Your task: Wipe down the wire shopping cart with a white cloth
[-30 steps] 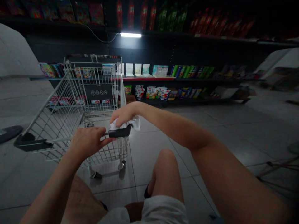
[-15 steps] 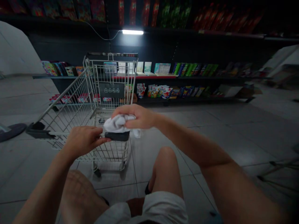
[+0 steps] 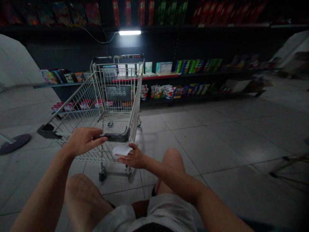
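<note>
The person stands behind a wire shopping cart (image 3: 116, 96), both of their 2 bare hands at its near end. The left hand (image 3: 83, 140) lies over the black cart handle (image 3: 118, 137), fingers stretched along it and only lightly curled, so I cannot tell whether it is gripping or just resting. The right hand (image 3: 132, 157) sits lower, just below the handle and beside the cart's right wall, closed on a white cloth (image 3: 121, 150) pinched between thumb and fingers (its flat edge sticks out toward the left hand and looks thin, almost like paper). Past the cart run dark store shelves (image 3: 193, 74) of colourful packets under 1 lit strip lamp (image 3: 129, 32), above a grey tiled floor (image 3: 217, 141). Pale shorts (image 3: 169, 212) show below.
</note>
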{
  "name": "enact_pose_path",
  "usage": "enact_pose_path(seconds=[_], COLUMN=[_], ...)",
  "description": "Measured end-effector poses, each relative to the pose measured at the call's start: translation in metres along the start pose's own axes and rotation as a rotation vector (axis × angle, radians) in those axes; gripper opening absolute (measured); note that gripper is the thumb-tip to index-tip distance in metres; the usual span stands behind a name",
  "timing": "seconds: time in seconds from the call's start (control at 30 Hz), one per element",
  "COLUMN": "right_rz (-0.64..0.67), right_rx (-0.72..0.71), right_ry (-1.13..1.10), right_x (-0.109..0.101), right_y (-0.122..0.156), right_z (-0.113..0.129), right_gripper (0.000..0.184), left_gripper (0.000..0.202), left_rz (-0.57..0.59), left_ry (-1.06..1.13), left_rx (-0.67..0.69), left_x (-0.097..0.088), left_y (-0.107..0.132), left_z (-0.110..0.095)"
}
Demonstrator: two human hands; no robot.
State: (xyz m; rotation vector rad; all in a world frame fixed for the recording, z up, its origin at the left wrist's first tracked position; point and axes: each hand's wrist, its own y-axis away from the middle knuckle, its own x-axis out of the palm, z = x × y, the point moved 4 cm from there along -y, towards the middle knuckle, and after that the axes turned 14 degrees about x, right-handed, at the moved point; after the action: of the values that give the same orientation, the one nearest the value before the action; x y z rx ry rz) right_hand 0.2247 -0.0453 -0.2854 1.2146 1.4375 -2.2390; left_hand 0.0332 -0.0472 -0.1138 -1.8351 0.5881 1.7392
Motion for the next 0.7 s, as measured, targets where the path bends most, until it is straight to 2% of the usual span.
enact_pose_path(seconds=[0.07, 0.1, 0.17, 0.23, 0.3, 0.33, 0.43, 0.5, 0.53, 0.6, 0.63, 0.7], right_rz=[-0.133, -0.2, -0.324, -0.427, -0.471, -0.456, -0.352, -0.293, -0.278, -0.31, -0.374, -0.581], right_rx=[-0.139, -0.145, -0.006, 0.199, 0.319, 0.321, 0.162, 0.1, 0.113, 0.229, 0.313, 0.514], right_ry=[0.02, 0.005, -0.068, -0.122, -0.131, -0.12, -0.083, -0.095, -0.119, -0.181, -0.212, -0.257], right_x=[-0.025, -0.04, -0.066, -0.077, -0.064, -0.05, -0.006, 0.004, 0.0, -0.024, -0.042, -0.08], right_y=[-0.003, -0.006, -0.015, -0.021, -0.02, -0.017, -0.002, 0.006, 0.007, 0.003, 0.0, -0.006], right_z=[0.012, 0.015, 0.013, 0.007, 0.003, 0.002, 0.003, 0.002, 0.0, -0.008, -0.013, -0.023], right_gripper=[0.015, 0.017, 0.022, 0.028, 0.027, 0.025, 0.02, 0.017, 0.016, 0.019, 0.021, 0.023], left_gripper=[0.048, 0.048, 0.05, 0.052, 0.051, 0.051, 0.049, 0.048, 0.047, 0.045, 0.045, 0.044], left_rz=[0.01, 0.001, -0.067, -0.161, -0.198, -0.186, -0.121, -0.1, -0.091, -0.07, -0.056, -0.034], left_ry=[0.037, 0.06, 0.102, 0.12, 0.106, 0.084, -0.016, -0.088, -0.111, -0.138, -0.143, -0.159], left_rx=[-0.006, -0.005, 0.004, 0.022, 0.034, 0.028, -0.041, -0.08, -0.085, -0.082, -0.08, -0.08], left_x=[-0.002, -0.004, -0.01, -0.015, -0.017, -0.016, -0.007, -0.001, 0.002, 0.007, 0.008, 0.009], left_y=[-0.003, -0.006, -0.013, -0.023, -0.034, -0.04, -0.053, -0.057, -0.058, -0.058, -0.058, -0.057], left_z=[0.0, -0.003, -0.012, -0.027, -0.045, -0.054, -0.069, -0.071, -0.07, -0.067, -0.065, -0.063])
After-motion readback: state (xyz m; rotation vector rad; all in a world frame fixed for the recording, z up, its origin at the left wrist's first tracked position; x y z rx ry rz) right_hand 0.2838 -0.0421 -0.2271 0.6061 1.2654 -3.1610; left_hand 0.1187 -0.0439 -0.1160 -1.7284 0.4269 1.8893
